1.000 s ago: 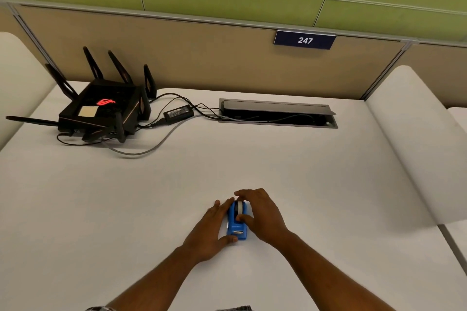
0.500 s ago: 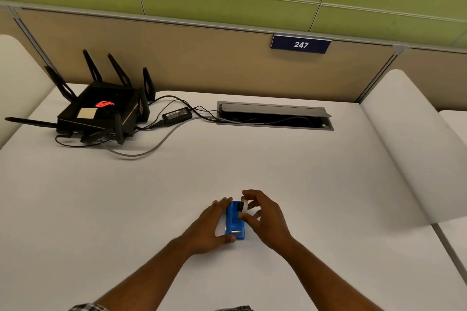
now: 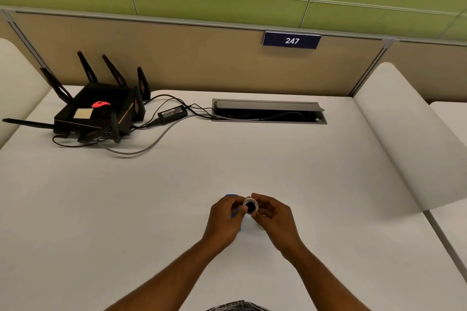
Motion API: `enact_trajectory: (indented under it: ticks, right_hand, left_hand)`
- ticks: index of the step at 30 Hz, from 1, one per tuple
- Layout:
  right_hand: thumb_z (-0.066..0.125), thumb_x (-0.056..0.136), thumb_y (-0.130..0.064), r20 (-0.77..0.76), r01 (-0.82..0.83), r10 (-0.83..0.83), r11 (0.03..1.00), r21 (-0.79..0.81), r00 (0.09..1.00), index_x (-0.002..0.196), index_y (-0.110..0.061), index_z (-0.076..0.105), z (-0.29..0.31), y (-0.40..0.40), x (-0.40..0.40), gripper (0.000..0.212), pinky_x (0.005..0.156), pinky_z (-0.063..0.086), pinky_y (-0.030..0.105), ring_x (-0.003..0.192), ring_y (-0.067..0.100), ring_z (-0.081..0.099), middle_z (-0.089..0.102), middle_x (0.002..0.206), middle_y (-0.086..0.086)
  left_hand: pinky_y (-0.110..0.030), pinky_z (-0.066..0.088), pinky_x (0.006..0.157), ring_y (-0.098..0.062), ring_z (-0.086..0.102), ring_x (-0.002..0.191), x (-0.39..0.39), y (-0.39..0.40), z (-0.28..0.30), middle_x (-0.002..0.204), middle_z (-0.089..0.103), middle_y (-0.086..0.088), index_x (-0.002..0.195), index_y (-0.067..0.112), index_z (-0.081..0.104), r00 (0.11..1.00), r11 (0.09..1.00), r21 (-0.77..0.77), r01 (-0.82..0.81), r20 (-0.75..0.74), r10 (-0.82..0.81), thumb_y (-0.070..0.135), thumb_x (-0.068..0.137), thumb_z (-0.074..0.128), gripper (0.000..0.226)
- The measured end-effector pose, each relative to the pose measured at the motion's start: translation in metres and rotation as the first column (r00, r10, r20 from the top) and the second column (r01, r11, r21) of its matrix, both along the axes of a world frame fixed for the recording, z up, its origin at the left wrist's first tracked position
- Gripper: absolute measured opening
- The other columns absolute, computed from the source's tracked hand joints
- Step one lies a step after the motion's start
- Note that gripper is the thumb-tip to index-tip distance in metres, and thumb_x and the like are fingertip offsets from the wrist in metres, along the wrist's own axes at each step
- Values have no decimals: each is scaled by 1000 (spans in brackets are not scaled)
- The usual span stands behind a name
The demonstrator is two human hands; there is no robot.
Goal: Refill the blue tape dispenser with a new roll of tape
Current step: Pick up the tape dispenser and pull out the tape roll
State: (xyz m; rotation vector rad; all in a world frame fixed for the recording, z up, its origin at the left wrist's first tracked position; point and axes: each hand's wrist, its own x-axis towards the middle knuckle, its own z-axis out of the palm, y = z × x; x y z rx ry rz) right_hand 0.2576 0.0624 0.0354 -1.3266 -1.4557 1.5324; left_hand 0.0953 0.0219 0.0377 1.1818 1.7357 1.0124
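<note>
A small white tape roll [image 3: 250, 206] with a black core is pinched in the fingers of my right hand [image 3: 274, 217], its open side turned towards the camera. My left hand [image 3: 223, 221] is wrapped over the blue tape dispenser [image 3: 234, 214], and its thumb touches the roll. Only thin blue slivers of the dispenser show around the left hand's fingers; the rest is hidden. Both hands are close together above the white table [image 3: 177, 197], near its front middle.
A black router [image 3: 96, 113] with several antennas sits at the back left, with a power brick [image 3: 172, 114] and cables trailing beside it. An open cable hatch [image 3: 269, 111] lies at the back centre. A white rounded divider [image 3: 404, 134] borders the right side.
The roll sat in the dispenser a second ago. My right hand has pulled it up and out and turned it, while my left hand has closed over the dispenser.
</note>
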Motion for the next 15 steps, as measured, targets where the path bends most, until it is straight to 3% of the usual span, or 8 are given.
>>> enact_trajectory:
  ticks: [4, 10, 15]
  right_hand:
    - [77, 88, -5, 1, 14, -14, 1000, -25, 1000, 121, -22, 72, -1, -4, 6, 38, 80, 58, 18, 103, 11, 75, 79, 114, -6]
    - [79, 88, -12, 52, 81, -79, 996, -39, 996, 117, -19, 75, -5, -6, 16, 31, 73, 57, 14, 93, 10, 77, 79, 108, -4]
    - [82, 84, -10, 106, 87, -81, 995, -52, 991, 114, -16, 76, -10, -4, 28, 32, 87, 60, 25, 92, 7, 77, 81, 103, -2]
  left_hand:
    - [-7, 49, 73, 3, 66, 87, 5, 0, 0, 94, 71, 15, 104, 24, 70, 999, 997, -78, -14, 42, 18, 24, 91, 68, 14]
    - [-23, 59, 81, -10, 72, 86, 18, 0, -2, 96, 73, 2, 105, 19, 68, 990, 987, -157, -46, 124, 66, 23, 90, 69, 15]
    - [-28, 61, 82, -12, 74, 83, 30, -1, -3, 96, 72, 0, 104, 18, 67, 983, 981, -186, -62, 157, 91, 20, 91, 68, 13]
